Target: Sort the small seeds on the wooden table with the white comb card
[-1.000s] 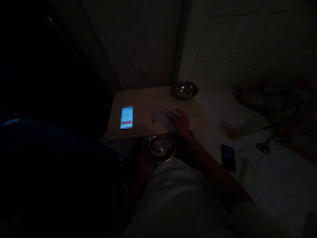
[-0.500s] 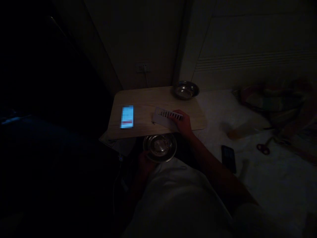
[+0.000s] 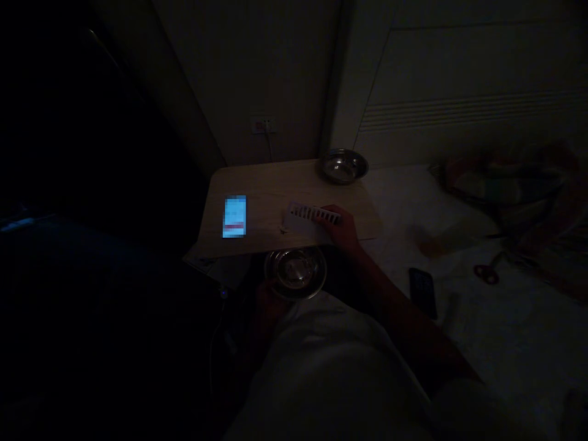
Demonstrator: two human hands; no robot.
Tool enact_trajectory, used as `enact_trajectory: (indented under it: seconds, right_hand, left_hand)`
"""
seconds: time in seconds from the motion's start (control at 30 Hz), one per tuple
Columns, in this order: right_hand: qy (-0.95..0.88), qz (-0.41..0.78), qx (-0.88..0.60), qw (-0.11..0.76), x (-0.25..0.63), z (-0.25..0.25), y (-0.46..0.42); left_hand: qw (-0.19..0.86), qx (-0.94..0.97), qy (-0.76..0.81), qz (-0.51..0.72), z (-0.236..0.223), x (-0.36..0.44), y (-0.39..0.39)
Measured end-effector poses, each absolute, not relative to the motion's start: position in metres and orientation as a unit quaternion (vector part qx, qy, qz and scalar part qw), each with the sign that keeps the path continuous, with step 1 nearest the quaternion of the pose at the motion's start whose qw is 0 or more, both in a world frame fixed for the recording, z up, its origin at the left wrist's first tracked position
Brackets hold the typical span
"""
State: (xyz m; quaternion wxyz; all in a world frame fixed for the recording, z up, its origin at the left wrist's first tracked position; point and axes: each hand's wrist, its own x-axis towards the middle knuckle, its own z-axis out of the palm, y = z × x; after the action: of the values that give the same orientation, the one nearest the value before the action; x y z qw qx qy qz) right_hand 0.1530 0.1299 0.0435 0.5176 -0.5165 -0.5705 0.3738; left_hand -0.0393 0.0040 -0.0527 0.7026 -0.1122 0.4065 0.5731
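Right hand (image 3: 340,228) gripping a slotted white piece (image 3: 309,220) over the tabletop (image 3: 264,184); left hand (image 3: 271,300), below, grasping a metal bowl's rim (image 3: 299,298).

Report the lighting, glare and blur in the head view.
Head view: very dim, left side nearly black, the left hand sunk in shadow; head view: the blue-white rectangular screen is blocky and unreadable; head view: glints mark the round silver metal bowl on the pale wooden tabletop; head view: the multicoloured cloth-like heap looks smeared.
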Motion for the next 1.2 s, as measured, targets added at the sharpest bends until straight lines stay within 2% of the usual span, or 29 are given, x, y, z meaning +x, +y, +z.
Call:
enact_trajectory:
  seconds: [0.97,1.2]
  right_hand:
    - [-0.550,0.409,-0.517,0.513,0.157,0.046,0.120]
    - [-0.597,0.399,-0.495,0.490,0.153,0.044,0.118]
  left_hand:
    - [0.717,-0.092,0.384,0.574,-0.051,-0.038,0.005]
    - [0.725,-0.100,0.366,0.575,-0.048,-0.037,0.005]
